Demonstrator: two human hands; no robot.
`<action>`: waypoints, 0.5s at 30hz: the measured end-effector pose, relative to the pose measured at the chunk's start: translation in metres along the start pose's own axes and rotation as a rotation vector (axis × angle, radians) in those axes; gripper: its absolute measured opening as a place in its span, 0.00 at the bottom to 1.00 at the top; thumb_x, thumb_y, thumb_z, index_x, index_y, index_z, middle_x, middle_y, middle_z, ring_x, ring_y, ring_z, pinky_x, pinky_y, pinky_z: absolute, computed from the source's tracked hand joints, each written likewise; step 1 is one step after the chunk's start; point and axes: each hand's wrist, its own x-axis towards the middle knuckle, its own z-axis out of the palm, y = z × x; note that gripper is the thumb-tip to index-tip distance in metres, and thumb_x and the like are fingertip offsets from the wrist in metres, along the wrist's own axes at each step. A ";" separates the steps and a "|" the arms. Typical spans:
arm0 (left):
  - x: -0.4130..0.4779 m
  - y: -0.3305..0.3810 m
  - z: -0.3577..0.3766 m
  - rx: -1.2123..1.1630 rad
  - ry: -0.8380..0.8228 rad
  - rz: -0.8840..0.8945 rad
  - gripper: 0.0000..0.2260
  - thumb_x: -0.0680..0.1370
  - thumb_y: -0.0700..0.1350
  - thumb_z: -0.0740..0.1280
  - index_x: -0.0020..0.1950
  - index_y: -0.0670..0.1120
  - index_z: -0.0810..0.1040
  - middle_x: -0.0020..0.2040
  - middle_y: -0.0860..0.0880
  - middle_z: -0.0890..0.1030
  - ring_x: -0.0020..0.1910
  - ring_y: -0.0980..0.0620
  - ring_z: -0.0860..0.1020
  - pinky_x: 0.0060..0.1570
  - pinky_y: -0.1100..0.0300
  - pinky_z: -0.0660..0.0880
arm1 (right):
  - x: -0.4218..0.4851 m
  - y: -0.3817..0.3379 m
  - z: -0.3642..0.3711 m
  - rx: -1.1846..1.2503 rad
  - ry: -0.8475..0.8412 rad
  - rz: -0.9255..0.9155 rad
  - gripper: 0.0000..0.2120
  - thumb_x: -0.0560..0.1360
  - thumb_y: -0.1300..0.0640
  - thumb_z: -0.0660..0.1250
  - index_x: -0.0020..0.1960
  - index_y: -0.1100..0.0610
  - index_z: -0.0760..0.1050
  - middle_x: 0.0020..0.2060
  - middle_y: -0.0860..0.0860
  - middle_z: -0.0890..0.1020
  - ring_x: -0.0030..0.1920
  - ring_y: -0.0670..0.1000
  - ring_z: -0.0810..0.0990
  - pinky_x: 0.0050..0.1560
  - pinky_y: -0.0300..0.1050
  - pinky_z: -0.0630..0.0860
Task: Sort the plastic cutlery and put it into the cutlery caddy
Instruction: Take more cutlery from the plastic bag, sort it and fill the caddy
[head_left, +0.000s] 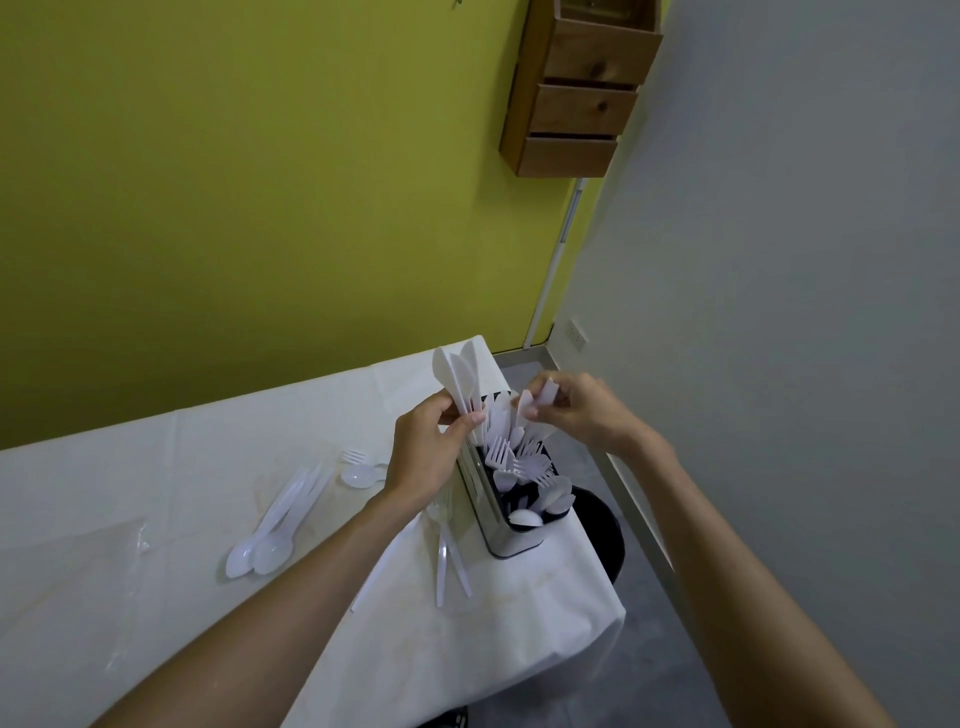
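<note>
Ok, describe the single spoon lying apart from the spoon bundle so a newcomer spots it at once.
On the white-covered table, find the left hand holding knives beside the metal caddy at the right corner. Just left of that hand lies one white spoon, beside a lone fork. Unlike the bundle of spoons nearer the camera, it lies singly, handle pointing toward the hand.

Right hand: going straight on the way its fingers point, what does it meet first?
Probably the knives in the left hand; the right hand, pinching a white piece, points leftward at them above the caddy; depth unclear.
</note>
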 end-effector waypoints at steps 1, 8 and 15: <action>0.000 -0.001 0.000 0.001 -0.002 -0.002 0.05 0.75 0.46 0.71 0.50 0.47 0.82 0.41 0.56 0.83 0.44 0.62 0.80 0.50 0.58 0.78 | -0.001 -0.001 -0.002 -0.017 0.015 -0.025 0.06 0.72 0.48 0.74 0.48 0.46 0.80 0.47 0.48 0.85 0.44 0.50 0.82 0.50 0.50 0.80; 0.003 -0.001 -0.002 0.012 -0.004 -0.026 0.06 0.75 0.46 0.71 0.50 0.47 0.83 0.40 0.56 0.82 0.43 0.60 0.80 0.47 0.61 0.77 | -0.003 -0.011 0.014 -0.074 0.309 -0.103 0.05 0.75 0.54 0.71 0.49 0.52 0.85 0.37 0.38 0.82 0.37 0.33 0.76 0.40 0.35 0.67; 0.009 0.006 -0.002 0.002 -0.030 -0.029 0.05 0.73 0.45 0.73 0.48 0.48 0.84 0.40 0.53 0.83 0.42 0.55 0.80 0.44 0.65 0.73 | -0.002 -0.061 0.011 0.179 0.369 -0.250 0.16 0.73 0.51 0.74 0.60 0.48 0.80 0.46 0.38 0.84 0.49 0.38 0.82 0.44 0.36 0.74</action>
